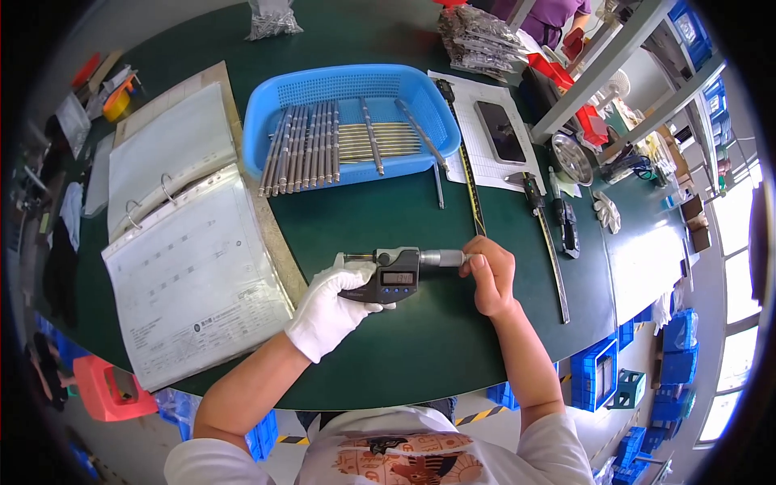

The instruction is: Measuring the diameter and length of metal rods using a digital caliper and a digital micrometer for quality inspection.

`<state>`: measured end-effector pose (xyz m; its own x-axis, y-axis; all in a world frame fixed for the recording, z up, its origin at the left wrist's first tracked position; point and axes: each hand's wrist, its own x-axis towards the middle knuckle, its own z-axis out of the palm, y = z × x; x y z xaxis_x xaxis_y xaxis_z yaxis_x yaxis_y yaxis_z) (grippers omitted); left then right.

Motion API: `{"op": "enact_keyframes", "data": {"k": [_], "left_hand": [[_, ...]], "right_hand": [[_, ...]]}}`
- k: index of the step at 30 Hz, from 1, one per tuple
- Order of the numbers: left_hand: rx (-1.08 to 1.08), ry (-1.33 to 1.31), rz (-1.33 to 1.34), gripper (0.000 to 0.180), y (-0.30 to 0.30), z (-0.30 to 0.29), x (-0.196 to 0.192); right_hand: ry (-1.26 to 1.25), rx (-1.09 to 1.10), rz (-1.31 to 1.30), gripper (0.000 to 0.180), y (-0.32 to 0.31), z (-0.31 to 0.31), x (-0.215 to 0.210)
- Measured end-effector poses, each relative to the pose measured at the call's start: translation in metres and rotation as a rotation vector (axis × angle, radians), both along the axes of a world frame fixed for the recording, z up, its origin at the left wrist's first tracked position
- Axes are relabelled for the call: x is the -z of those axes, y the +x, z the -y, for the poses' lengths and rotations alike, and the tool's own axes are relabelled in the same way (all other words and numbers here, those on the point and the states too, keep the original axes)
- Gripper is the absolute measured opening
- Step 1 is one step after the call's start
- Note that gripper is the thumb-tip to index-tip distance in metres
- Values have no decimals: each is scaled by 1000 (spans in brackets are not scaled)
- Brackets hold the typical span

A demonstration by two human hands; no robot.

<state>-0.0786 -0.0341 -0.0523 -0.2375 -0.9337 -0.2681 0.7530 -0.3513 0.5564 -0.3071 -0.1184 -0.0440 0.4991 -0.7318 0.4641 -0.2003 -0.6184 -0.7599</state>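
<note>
A digital micrometer [398,275] with a dark body, small screen and silver barrel is held level above the green table. My left hand [330,311], in a white glove, grips its frame from the left. Bare, my right hand [490,275] pinches the thimble end at the right. The jaws lie near my left thumb; whether anything sits between them is too small to tell. Beyond the micrometer stands a blue plastic basket [339,74]. Grey metal rods [303,145] lean across its near rim, and thinner brass-coloured rods [396,139] lie inside.
An open ring binder [194,275] with printed sheets covers the table's left. To the right lie a black phone [499,131] on paper, a digital caliper [543,222], another micrometer [566,214], a white glove [606,212] and a metal bowl [571,158]. Bagged parts [481,40] stand at the back.
</note>
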Motion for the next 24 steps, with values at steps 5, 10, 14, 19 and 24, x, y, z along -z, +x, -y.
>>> {"op": "enact_keyframes", "data": {"k": [5, 10, 14, 19, 24], "left_hand": [[-41, 71, -139, 23, -4, -1, -1], [-64, 100, -119, 24, -4, -2, -4], [-112, 91, -88, 26, -4, 0, -8], [-36, 1, 16, 26, -5, 2, -4], [-62, -31, 73, 25, -4, -2, -5]], "right_hand": [[-85, 43, 104, 22, 7, -3, -7], [8, -18, 14, 10, 2, -1, 3], [-69, 48, 94, 11, 13, 2, -10], [36, 29, 87, 17, 6, 0, -7], [-9, 13, 110, 22, 5, 2, -3]]}}
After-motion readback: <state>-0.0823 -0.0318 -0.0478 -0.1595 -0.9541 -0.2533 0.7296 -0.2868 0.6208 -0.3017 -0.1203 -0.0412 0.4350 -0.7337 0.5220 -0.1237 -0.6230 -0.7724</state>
